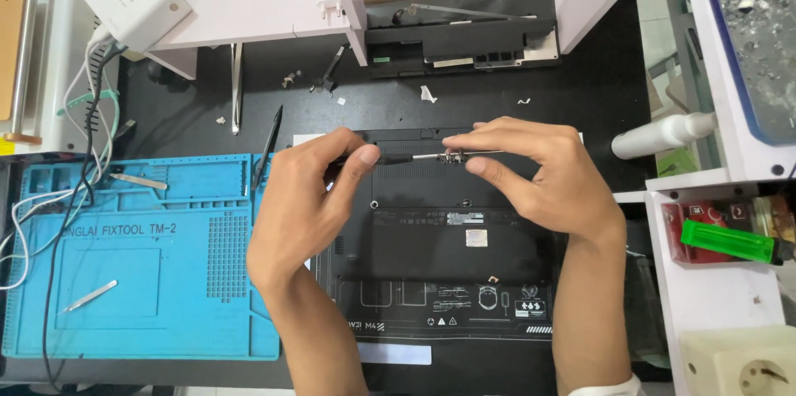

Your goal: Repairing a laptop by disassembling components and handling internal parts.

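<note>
Black desk, both hands [303, 205] [531, 172] pinching screwdriver [414, 157].

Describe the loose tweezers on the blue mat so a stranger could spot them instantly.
Start at the blue work mat left of the black laptop base. In its lower left lies a slim silver pair of tweezers, angled, alone in the mat's plain recessed rectangle.

Screwdriver [414, 157]: slim, dark handle with thin bright metal shaft, held level and lying left to right above the upper edge of the laptop. Handle pinched in the left hand's fingers [358, 160]; shaft tip end gripped by the right hand's fingers [473, 162] around a small metal piece [453, 156]. Laptop [439, 234]: black, closed, underside up, flat on the dark surface, bearing small labels and white printed symbols near its lower edge.
</note>
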